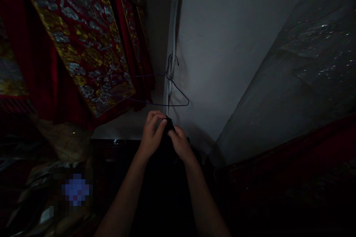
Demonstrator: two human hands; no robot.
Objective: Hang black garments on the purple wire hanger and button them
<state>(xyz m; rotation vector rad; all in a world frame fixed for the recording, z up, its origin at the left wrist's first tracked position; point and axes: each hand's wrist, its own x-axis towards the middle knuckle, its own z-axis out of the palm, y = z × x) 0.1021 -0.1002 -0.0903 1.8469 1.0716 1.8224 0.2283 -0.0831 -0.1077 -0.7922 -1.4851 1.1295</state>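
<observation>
In the dim head view, my left hand (153,130) pinches the upper edge of a piece of black cloth (168,125) between thumb and fingers. My right hand (178,139) grips the same cloth lower down on its right side, its fingers partly hidden. Below the hands the cloth merges into darkness, so its full shape does not show. Just above the hands, a thin dark wire clothes hanger (178,105) hangs by its hook near a pale cable (174,26) on the wall, with nothing on its right end.
Red embroidered cloth (83,37) with gold and silver patterns hangs at left. A grey-white wall (217,44) stands ahead. Translucent sheeting (278,92) slopes down at right, above dark red fabric (319,148). Cluttered items and a blurred-out blue patch (76,189) lie at lower left.
</observation>
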